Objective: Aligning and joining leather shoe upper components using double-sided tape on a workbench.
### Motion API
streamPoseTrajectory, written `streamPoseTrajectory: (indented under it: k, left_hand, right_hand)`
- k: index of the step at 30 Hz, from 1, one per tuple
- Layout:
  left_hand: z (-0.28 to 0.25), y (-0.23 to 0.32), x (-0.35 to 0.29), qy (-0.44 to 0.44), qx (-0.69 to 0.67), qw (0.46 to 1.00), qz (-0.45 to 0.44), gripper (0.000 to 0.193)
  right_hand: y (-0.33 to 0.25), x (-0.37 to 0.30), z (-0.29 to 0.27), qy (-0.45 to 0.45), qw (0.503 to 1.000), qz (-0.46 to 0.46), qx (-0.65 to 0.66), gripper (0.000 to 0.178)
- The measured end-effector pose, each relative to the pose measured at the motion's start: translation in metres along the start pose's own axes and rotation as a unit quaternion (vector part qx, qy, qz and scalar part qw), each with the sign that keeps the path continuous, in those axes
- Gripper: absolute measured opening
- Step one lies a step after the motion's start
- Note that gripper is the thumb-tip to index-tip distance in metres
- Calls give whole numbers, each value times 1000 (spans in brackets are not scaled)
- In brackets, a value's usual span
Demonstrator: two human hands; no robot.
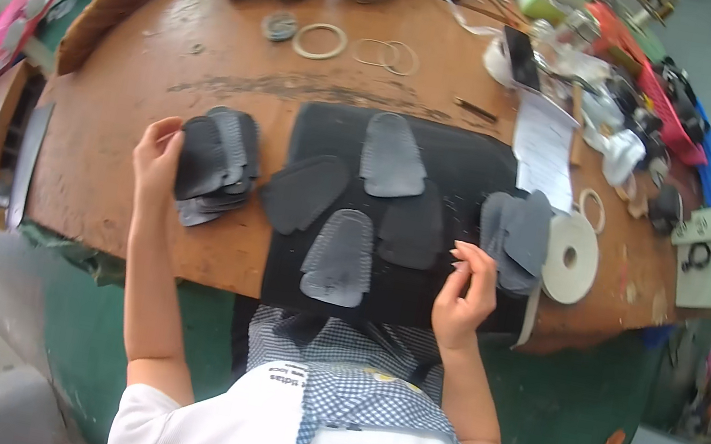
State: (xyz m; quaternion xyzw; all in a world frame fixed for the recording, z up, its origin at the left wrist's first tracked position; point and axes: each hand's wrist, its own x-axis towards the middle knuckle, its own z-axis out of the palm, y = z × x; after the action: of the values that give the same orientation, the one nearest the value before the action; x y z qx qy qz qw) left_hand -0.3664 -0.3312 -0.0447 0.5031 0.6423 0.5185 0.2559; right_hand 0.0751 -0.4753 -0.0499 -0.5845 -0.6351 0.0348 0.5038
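Stacked flat dark-grey rounded pcs (216,161) are being touched by L hand (159,155); R hand (467,296) is being held apart; fingers bent, pinch unclear.

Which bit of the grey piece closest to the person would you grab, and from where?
I'd pinch that grey piece by its wide near end, coming from the near side. It seems to lie flat on the black mat, with bare mat beside that end, while a darker piece sits close to its upper right.
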Motion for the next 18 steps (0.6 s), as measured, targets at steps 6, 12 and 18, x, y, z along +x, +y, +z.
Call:
streamPoseTrajectory:
  k: [6, 12, 18]
  left_hand:
    - [27, 57, -43, 66, 217, 960, 166, 23]
    - [77, 108, -123, -205, 105, 970, 82, 23]
    - [107, 108, -168, -291, 205, 928, 113, 41]
  right_hand:
    - [-4, -16, -18, -29, 998, -33, -35, 28]
    - [-2, -20, -12, -66, 993, 49, -90, 25]
    - [-11, 10, 9, -118, 969, 84, -198, 42]
